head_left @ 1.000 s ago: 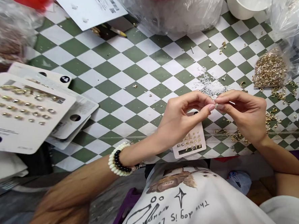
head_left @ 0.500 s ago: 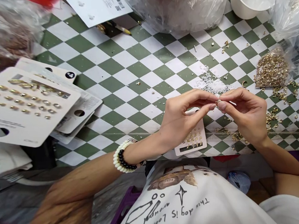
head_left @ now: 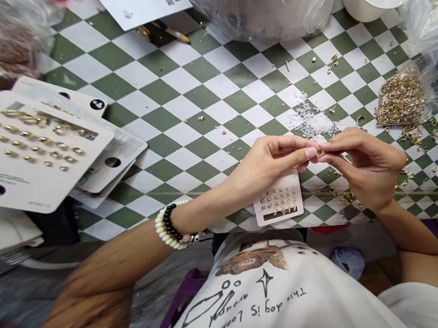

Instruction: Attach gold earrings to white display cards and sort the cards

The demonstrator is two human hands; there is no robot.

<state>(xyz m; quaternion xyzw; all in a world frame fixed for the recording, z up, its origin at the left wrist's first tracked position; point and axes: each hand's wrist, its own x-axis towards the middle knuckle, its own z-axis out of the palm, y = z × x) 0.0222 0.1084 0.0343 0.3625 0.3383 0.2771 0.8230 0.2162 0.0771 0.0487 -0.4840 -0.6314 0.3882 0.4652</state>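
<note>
My left hand [head_left: 279, 155] and my right hand [head_left: 370, 166] meet fingertip to fingertip over the table's near edge. Pinched between them is a small gold earring [head_left: 320, 153], mostly covered by the fingers. Below my left hand lies a white earring card [head_left: 262, 216] with rows of small earrings on it. Just beyond the fingertips is a loose heap of tiny clear plastic pieces [head_left: 312, 121]. Loose gold earrings [head_left: 345, 197] lie under my right hand, partly hidden by it.
Stacked earring cards [head_left: 25, 172] stand at the left. A bag of gold pieces [head_left: 401, 98] sits on the right among scattered earrings. At the back are a large plastic bag [head_left: 258, 13], a white bowl [head_left: 371, 7], a printed card [head_left: 140, 3] and a yellow-tipped tool [head_left: 171, 31].
My left hand has turned, its thumb now stretched along the earring, and its wrist sits slightly further left. My right hand has shifted a little right. Both stay together at the earring.
</note>
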